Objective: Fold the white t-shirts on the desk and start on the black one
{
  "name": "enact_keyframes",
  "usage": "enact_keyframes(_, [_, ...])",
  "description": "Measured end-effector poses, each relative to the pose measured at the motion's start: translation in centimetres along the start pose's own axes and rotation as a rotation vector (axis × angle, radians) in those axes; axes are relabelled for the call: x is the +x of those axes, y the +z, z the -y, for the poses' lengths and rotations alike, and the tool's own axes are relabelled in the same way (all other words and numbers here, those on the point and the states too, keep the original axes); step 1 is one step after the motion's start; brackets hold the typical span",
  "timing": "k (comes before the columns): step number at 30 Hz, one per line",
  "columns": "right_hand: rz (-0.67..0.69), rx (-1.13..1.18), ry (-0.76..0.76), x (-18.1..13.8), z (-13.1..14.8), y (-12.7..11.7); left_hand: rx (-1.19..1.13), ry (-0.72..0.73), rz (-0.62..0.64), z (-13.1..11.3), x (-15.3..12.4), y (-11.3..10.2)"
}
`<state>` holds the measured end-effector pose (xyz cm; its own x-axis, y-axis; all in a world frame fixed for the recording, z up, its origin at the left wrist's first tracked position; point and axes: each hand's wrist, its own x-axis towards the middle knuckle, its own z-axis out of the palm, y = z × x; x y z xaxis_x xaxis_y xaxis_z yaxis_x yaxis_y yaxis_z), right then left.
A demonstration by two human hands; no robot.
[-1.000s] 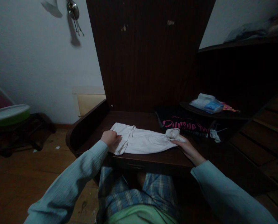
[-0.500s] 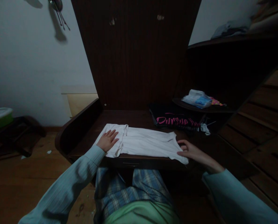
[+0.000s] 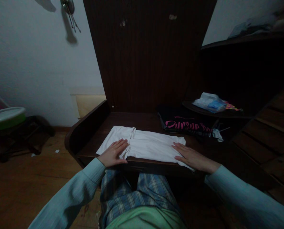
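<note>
Left hand resting on left part of white shirt, right hand resting on right end, both lying flat, fingers apart. Black pink-lettered cloth sitting behind shirt.

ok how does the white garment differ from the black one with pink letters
Look: the white garment shows no print; the black garment bears pink lettering.
Place: the white garment stretches along the front edge; the black garment lies farther back, to the right.
Contact: the left hand and right hand rest on the white garment; neither touches the black garment.
Both lie on dark furniture.
</note>
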<state>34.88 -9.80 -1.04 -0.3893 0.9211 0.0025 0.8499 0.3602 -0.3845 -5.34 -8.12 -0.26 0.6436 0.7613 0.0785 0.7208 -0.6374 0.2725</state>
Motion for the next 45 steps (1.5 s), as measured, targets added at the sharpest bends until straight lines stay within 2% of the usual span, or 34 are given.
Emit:
enact_keyframes(3, [0.020,0.074,-0.046,2.2,1.8,-1.8,0.010,-0.011,-0.002,-0.7,-1.1,0.7])
enact_keyframes(5, [-0.042,0.203,-0.100,5.0,4.0,-2.6,-0.017,-0.030,-0.020,-0.7,-1.3,1.2])
enact_keyframes(6, [-0.070,0.290,-0.105,6.7,5.2,-2.6,-0.047,-0.040,-0.034,-0.6,-1.3,1.4])
enact_keyframes(8, [-0.039,0.501,-0.106,10.5,7.5,-1.7,-0.157,-0.056,-0.074,-0.4,-1.2,1.6])
enact_keyframes(11, [0.001,0.824,0.055,15.8,10.3,0.9,-0.438,-0.137,-0.217,-0.2,-0.9,1.3])
enact_keyframes(12, [-0.029,0.907,0.134,17.2,11.0,1.8,-0.538,-0.190,-0.283,-0.3,-0.8,1.0])
enact_keyframes(14, [0.013,0.971,0.266,19.3,12.1,3.2,-0.694,-0.319,-0.430,-0.5,-0.5,0.4])
enact_keyframes(16, [0.023,1.010,0.309,20.6,13.0,4.1,-0.798,-0.429,-0.565,-0.9,-0.2,-0.2])
enact_keyframes(20, [0.008,1.037,0.234,21.8,14.1,4.7,-0.933,-0.537,-0.743,-1.1,0.6,-0.9])
enact_keyframes(26, [-0.019,1.076,0.196,22.6,15.0,3.5,-0.894,-0.530,-0.844,-1.7,1.3,-1.5])
enact_keyframes(29, [-0.049,1.080,0.195,22.5,14.6,2.9,-0.806,-0.439,-0.815,-3.0,1.9,-1.0])
enact_keyframes(34, [-0.168,0.849,0.273,21.4,13.1,4.6,-0.515,-0.244,-0.495,-4.9,3.3,3.1])
enact_keyframes(36, [-0.213,0.813,0.291,21.0,12.8,5.5,-0.405,-0.222,-0.460,-5.2,3.7,4.6])
enact_keyframes(39, [-0.250,0.823,0.296,20.9,13.0,5.6,-0.378,-0.236,-0.504,-5.4,3.7,5.0])
enact_keyframes(45, [-0.317,0.855,0.303,21.3,13.5,2.9,-0.509,-0.235,-0.709,-6.9,3.4,2.7])
